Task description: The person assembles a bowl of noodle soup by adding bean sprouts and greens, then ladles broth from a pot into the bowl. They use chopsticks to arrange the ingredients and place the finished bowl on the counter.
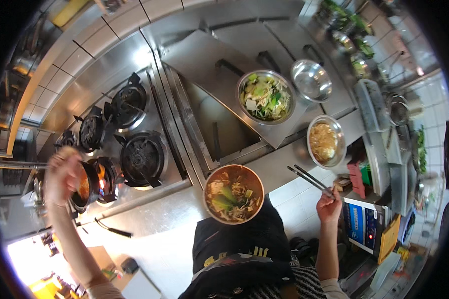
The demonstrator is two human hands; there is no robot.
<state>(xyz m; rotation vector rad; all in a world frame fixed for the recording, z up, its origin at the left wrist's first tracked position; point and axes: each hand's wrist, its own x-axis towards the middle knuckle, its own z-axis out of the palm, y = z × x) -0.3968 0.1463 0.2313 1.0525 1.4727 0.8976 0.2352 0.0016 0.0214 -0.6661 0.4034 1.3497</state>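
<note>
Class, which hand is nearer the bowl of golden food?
Right. The right hand, holding chopsticks, is just below the bowl in frame; the left hand, far to its left.

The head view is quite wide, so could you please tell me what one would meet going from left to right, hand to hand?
Left hand → right-hand front gas burner → copper-toned pot of vegetables → dark chopsticks → right hand.

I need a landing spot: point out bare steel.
Bare: grey steel counter between the round black burner grate and the round copper-coloured metal bowl, and between that bowl and the silver metal bowl of golden food. Crowded: handled steel panels under the silver metal bowl of greens and the empty silver bowl.
</note>
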